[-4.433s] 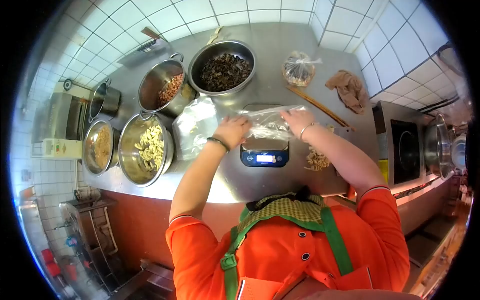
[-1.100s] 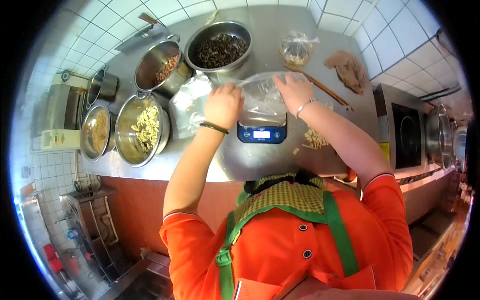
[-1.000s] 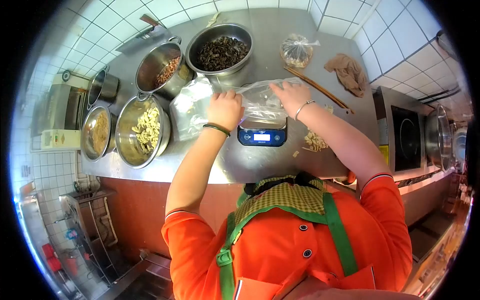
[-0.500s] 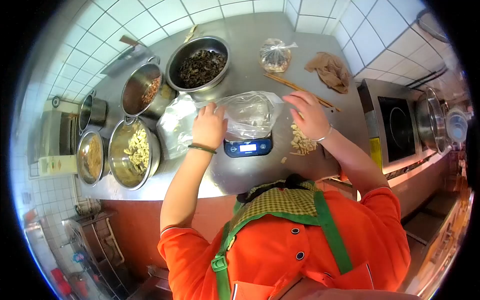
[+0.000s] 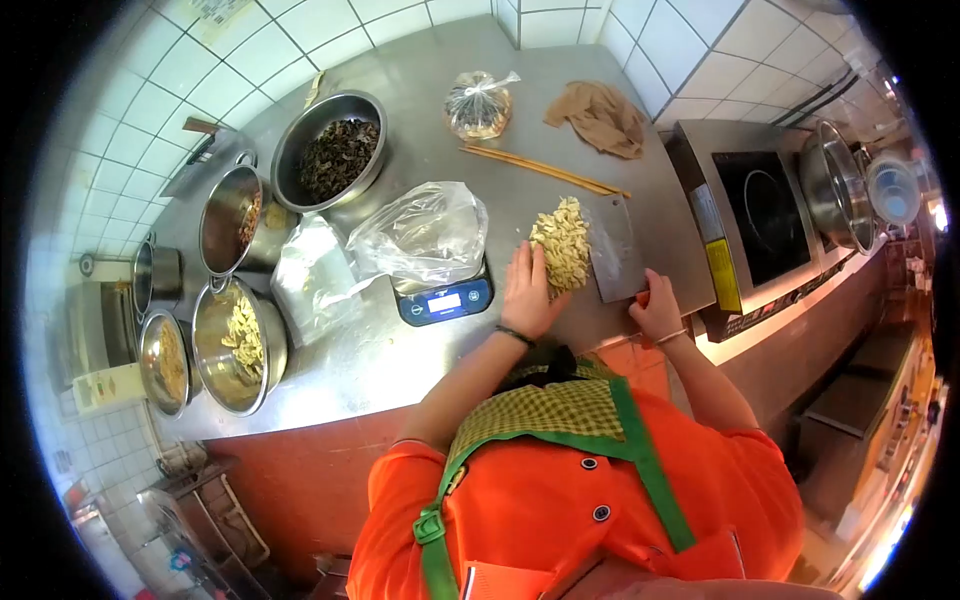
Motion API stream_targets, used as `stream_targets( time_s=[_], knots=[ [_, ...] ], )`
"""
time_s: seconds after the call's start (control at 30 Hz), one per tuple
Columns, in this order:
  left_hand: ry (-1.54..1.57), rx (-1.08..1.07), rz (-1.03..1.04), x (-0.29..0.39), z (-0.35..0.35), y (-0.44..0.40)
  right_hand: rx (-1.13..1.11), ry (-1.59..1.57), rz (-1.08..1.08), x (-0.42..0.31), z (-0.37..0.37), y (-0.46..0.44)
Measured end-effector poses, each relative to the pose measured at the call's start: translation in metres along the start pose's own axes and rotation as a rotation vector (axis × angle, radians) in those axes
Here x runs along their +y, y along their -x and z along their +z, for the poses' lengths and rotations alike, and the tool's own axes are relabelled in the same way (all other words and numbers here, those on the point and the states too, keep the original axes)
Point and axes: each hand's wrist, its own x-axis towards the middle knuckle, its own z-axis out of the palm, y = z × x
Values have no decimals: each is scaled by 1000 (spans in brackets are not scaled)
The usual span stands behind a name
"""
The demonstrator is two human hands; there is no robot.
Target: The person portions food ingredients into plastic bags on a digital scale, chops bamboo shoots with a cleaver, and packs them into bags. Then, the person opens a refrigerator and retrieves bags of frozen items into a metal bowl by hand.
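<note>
My right hand (image 5: pixel 657 308) is closed round the handle of a cleaver (image 5: pixel 612 262), whose broad blade lies flat on the steel table along the right side of a pile of pale chopped pieces (image 5: pixel 562 245). On the pile's left edge rests my left hand (image 5: pixel 532 292), fingers stretched out and touching the pieces. To its left, a clear plastic bag (image 5: pixel 430 232) sits on a dark kitchen scale (image 5: pixel 445 302) with a lit display; the bag's contents are hard to make out. Another clear plastic bag (image 5: pixel 318 275) lies beside it.
On the left stand several steel bowls and pots, among them a bowl of dark leafy pieces (image 5: pixel 378 165) and a bowl of pale pieces (image 5: pixel 275 365). Chopsticks (image 5: pixel 545 170), a tied bag (image 5: pixel 478 108) and a brown cloth (image 5: pixel 600 115) lie behind. An induction cooker (image 5: pixel 760 215) is at right.
Both hands have left the bag on the scale and moved right. My right hand has taken hold of the cleaver, and my left hand now touches the pile. The view has shifted right.
</note>
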Motion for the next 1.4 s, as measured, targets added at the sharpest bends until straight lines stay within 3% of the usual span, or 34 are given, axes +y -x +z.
stream_targets(
  time_s=[0.07, 0.23, 0.33, 0.43, 0.53, 0.7, 0.8, 0.83, 1.03, 1.13, 1.27, 1.33, 1.4],
  knots=[
    [-115, 102, -70, 7, 13, -6, 24, -2, 36, -1, -4, 11],
    [-25, 258, -82, 23, 32, -21, 34, 131, 9, -20, 18, 33],
    [-6, 352, -91, 35, 37, -30, -137, -31, 192, -59, 17, 36],
    [38, 405, -88, 33, 43, -32, -102, -160, -68, -53, 32, 41],
    [123, 481, -83, 36, 43, -28, -106, -224, -165, -63, 17, 46],
    [186, 626, -1, 70, -15, -19, -55, -241, -445, -85, -16, 54],
    [172, 681, -10, 76, -63, -14, -184, -227, -375, -127, -36, 49],
    [128, 759, -29, 74, -79, -14, -49, -85, -588, -139, -37, 45],
    [281, 1139, -90, 44, -134, -46, -150, -27, -754, -234, -62, -8],
    [463, 1232, -256, 15, -114, -66, -265, 121, -765, -247, -50, -39],
    [481, 1252, -422, -26, -71, -69, -433, 245, -652, -241, -24, -57],
    [541, 1206, -738, -35, -70, -68, -416, 242, -643, -239, -11, -61],
    [496, 1136, -782, -39, -77, -65, -397, 237, -638, -243, -8, -60]
  ],
)
